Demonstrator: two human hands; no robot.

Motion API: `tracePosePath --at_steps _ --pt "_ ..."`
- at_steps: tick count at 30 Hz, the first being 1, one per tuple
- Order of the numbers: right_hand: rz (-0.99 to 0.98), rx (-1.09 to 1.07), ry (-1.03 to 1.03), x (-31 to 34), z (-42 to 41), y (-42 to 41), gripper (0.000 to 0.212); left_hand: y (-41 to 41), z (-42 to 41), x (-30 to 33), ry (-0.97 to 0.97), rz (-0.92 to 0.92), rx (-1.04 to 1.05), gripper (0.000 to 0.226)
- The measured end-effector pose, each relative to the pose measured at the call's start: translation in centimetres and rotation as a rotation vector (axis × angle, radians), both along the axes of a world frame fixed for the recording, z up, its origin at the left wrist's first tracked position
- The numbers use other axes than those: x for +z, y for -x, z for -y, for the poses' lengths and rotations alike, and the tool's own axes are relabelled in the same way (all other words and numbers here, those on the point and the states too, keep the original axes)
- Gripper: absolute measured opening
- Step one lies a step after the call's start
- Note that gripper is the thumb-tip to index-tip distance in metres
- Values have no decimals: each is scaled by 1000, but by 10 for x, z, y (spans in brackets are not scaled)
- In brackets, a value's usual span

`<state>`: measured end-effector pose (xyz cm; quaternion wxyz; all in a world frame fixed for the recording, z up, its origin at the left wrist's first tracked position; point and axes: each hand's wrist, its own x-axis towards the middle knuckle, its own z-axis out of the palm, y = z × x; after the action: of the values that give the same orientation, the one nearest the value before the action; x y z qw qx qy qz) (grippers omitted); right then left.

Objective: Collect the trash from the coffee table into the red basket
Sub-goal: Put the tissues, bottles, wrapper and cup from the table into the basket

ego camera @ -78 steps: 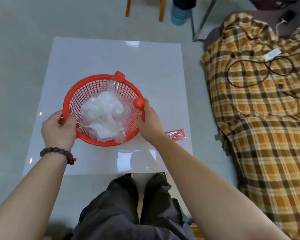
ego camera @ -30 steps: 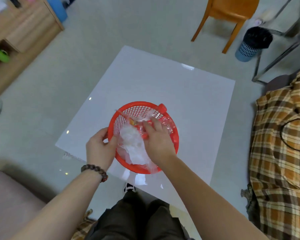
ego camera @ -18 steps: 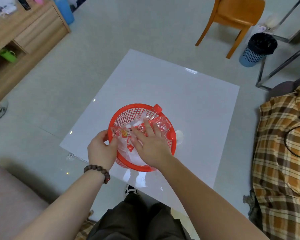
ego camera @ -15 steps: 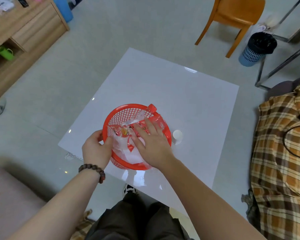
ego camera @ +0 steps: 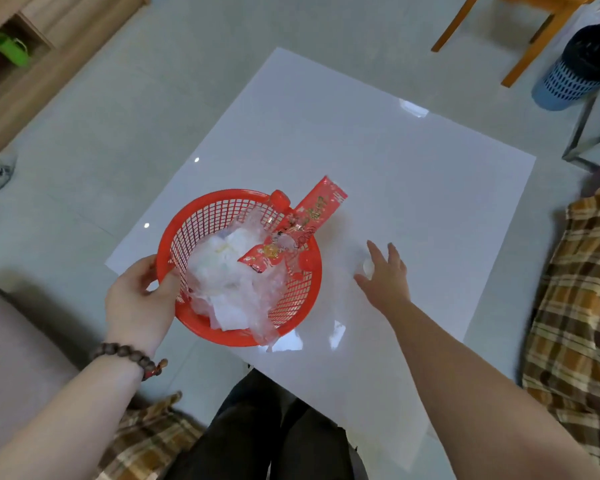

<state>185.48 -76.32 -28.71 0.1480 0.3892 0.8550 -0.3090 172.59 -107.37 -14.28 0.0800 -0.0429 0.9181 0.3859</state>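
Red plastic mesh basket (ego camera: 238,271) rim is gripped by left hand (ego camera: 140,303) | small white round lid (ego camera: 368,268) is reached under spread right hand (ego camera: 385,275) | judged light, stiff; best pinched at edges

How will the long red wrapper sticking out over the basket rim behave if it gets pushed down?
The red wrapper looks thin and creased, so probably light and floppy. It leans over the red basket rim, so it may spring back or slide out.
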Motion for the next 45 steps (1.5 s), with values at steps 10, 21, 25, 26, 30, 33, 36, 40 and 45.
tracePosePath --at_steps 10,21,25,26,30,33,36,40,45 --pt "-251 -271 67 10 6 17 49 -2 -6 -12 -50 24 22 11" --pt "-824 -61 -44 190 61 29 59 0 -32 37 -213 26 -65 19" --pt "-739 42 -62 209 78 29 58 -1 -45 59 -305 36 -107 21" --pt "-720 84 -79 213 82 28 57 -2 -48 63 -329 35 -123 22" --pt "-564 246 -126 222 102 25 56 -4 -58 77 -385 17 -207 19" --pt "-493 240 -164 224 115 22 58 -8 -64 83 -407 9 -278 20" --pt "-495 243 -194 228 117 16 64 -11 -66 83 -390 -6 -308 20" --pt "-553 206 -215 241 115 7 72 -7 -63 80 -382 9 -284 15" --pt "-724 72 -254 261 114 -7 71 5 -59 81 -408 59 -261 18"
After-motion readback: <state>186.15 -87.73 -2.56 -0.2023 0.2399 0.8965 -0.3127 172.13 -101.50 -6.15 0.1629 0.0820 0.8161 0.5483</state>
